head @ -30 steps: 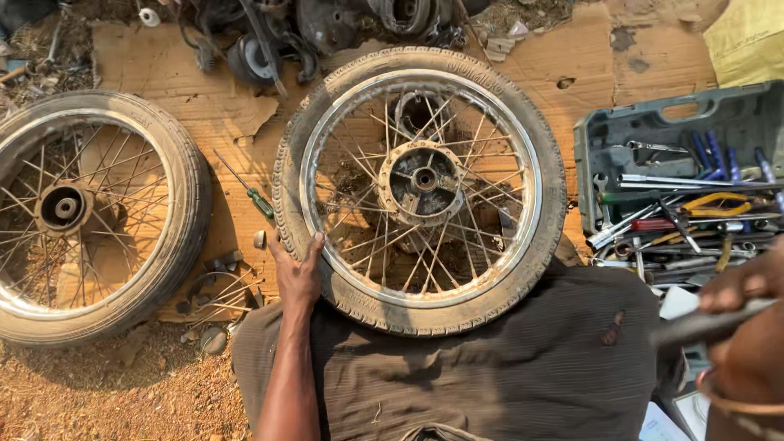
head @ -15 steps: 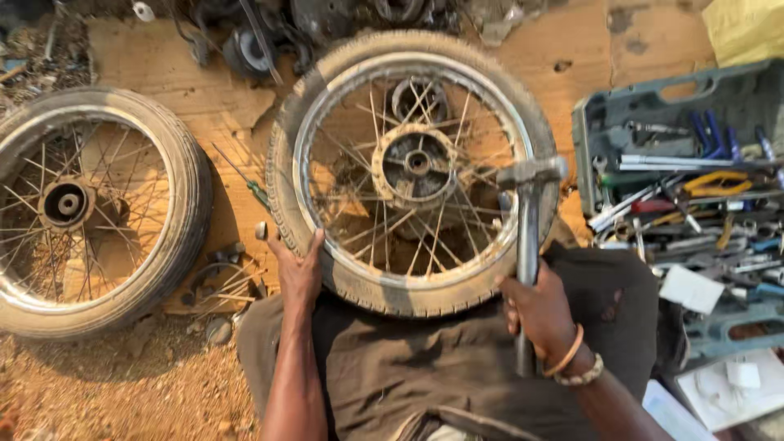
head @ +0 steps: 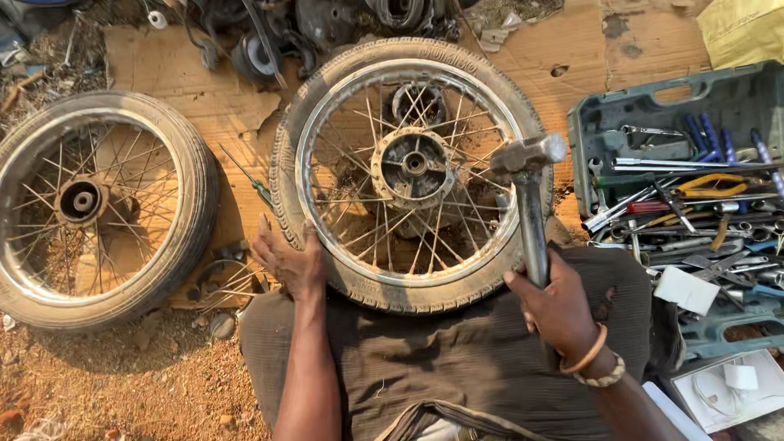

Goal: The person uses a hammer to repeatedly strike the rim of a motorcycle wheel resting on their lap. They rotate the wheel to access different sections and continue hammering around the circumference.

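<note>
— While scanning from the far left: what lies out there?

— Second spoked wheel point(head: 94, 208), flat on cardboard point(head: 196, 98) and dirt, well apart from either grip.

— And moving inward?

— Left hand point(head: 287, 263), fingers spread flat, pressed against the near-left tyre edge of the centre wheel point(head: 412, 167); resting on it, not clasping anything. Small green-handled screwdriver point(head: 253, 186) just beyond that hand.

— Centre?

— Wheel lying flat, hub point(head: 414, 164) up, near rim touching the lap cloth point(head: 457, 359).

— Right of that?

— Right hand point(head: 559, 309) wrapped tight around the handle of a steel hammer point(head: 529, 196), head raised beyond the fist, over the wheel's right rim. Bangles on that wrist.

— Farthest right?

— Open tool case point(head: 645, 110) full of wrenches and pliers, just beside the hammer hand.
</note>
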